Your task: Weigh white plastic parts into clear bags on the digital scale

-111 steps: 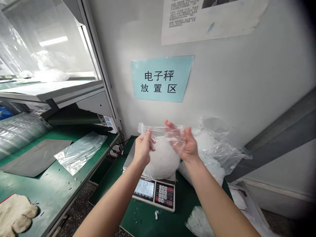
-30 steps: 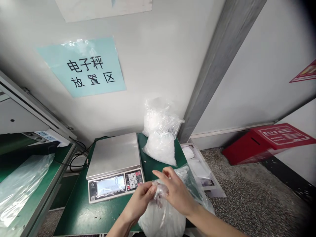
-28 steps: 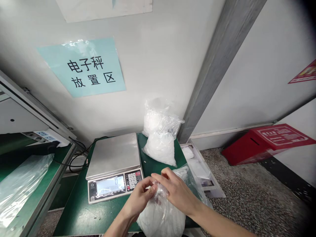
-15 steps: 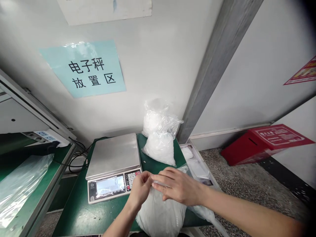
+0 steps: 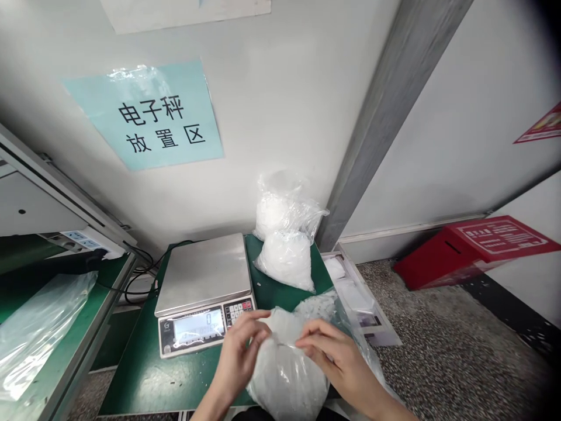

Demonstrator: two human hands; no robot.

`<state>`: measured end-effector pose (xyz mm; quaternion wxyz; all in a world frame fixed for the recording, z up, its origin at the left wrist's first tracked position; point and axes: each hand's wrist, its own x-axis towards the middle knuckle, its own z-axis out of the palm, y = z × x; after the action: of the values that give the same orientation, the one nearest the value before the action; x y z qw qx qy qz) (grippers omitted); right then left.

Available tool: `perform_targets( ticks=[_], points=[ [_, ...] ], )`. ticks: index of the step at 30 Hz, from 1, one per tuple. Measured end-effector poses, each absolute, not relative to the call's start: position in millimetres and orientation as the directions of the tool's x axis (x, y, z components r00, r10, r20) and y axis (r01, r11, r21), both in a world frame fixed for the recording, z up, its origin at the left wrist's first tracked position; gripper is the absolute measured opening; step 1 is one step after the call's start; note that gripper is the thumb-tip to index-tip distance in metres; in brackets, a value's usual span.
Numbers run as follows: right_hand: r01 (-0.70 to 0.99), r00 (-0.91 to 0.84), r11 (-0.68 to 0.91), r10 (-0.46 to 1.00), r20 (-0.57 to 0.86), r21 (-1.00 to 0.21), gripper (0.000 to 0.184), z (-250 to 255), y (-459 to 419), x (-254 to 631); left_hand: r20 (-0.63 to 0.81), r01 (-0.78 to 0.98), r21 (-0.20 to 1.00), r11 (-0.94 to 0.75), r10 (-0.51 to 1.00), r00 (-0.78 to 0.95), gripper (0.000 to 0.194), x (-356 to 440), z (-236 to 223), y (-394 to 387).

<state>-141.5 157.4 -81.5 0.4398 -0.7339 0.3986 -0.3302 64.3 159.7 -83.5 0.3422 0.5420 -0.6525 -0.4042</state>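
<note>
A large clear plastic bag (image 5: 289, 380) bulging with white contents stands at the bench's front edge, close to my body. My left hand (image 5: 245, 345) is at the left side of its top, thumb and fingers closed on the plastic, the index finger stretched out. On the right side of the top, my right hand (image 5: 331, 354) pinches the plastic between thumb and fingers. The bag's mouth spreads between the two hands. Just behind lies another clear bag (image 5: 322, 305) with small white bits, partly hidden by my right hand.
An electronic scale (image 5: 204, 275) reading 0 sits left on the green bench (image 5: 144, 386). Two filled clear bags (image 5: 287, 260) stand by the wall. Flat plastic bags (image 5: 48, 327) lie on the left-hand table. A red box (image 5: 473, 251) stands on the floor at right.
My hands, close together over the bag's top before, have moved apart to its two sides. More of the bag's top and the bag behind now shows.
</note>
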Motion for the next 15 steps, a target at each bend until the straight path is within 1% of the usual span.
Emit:
perform_targets(
  ticks=[2, 3, 4, 6, 8, 9, 11, 12, 14, 15],
  points=[
    [-0.244, 0.425, -0.258, -0.895, 0.137, -0.935, 0.027, -70, 145, -122, 0.037, -0.336, 0.924, 0.184, -0.916, -0.4, 0.019, 56, -69, 166],
    [-0.224, 0.409, -0.235, -0.903, 0.128, -0.946, 0.03, -66, 140, -113, 0.032, -0.314, 0.929, 0.194, -0.889, -0.456, 0.02, 51, -66, 168],
    [-0.21, 0.403, -0.208, -0.909, 0.109, -0.955, 0.033, -64, 136, -106, 0.028, -0.304, 0.933, 0.194, -0.88, -0.475, 0.02, 46, -66, 171],
    [-0.193, 0.414, -0.158, -0.908, 0.065, -0.968, 0.034, -63, 131, -98, 0.025, -0.31, 0.935, 0.172, -0.905, -0.425, 0.022, 38, -70, 174],
    [-0.174, 0.423, -0.098, -0.906, 0.016, -0.98, 0.024, -66, 132, -101, 0.019, -0.307, 0.943, 0.125, -0.945, -0.327, 0.021, 36, -76, 176],
    [-0.155, 0.45, -0.047, -0.893, -0.028, -0.987, 0.025, -69, 134, -105, 0.021, -0.293, 0.95, 0.107, -0.959, -0.284, 0.02, 36, -79, 176],
    [-0.14, 0.513, 0.084, -0.846, -0.145, -0.987, 0.046, -74, 140, -114, 0.051, -0.257, 0.96, 0.107, -0.975, -0.218, 0.018, 38, -83, 177],
    [-0.147, 0.529, 0.139, -0.825, -0.197, -0.979, 0.045, -77, 144, -117, 0.079, -0.244, 0.962, 0.126, -0.978, -0.194, 0.017, 40, -84, 177],
    [-0.159, 0.519, 0.187, -0.82, -0.243, -0.969, 0.024, -82, 150, -118, 0.139, -0.258, 0.95, 0.177, -0.977, -0.159, 0.017, 44, -86, 177],
    [-0.156, 0.488, 0.192, -0.838, -0.245, -0.969, 0.02, -84, 152, -116, 0.167, -0.298, 0.932, 0.206, -0.974, -0.153, 0.016, 46, -87, 176]
  ],
)
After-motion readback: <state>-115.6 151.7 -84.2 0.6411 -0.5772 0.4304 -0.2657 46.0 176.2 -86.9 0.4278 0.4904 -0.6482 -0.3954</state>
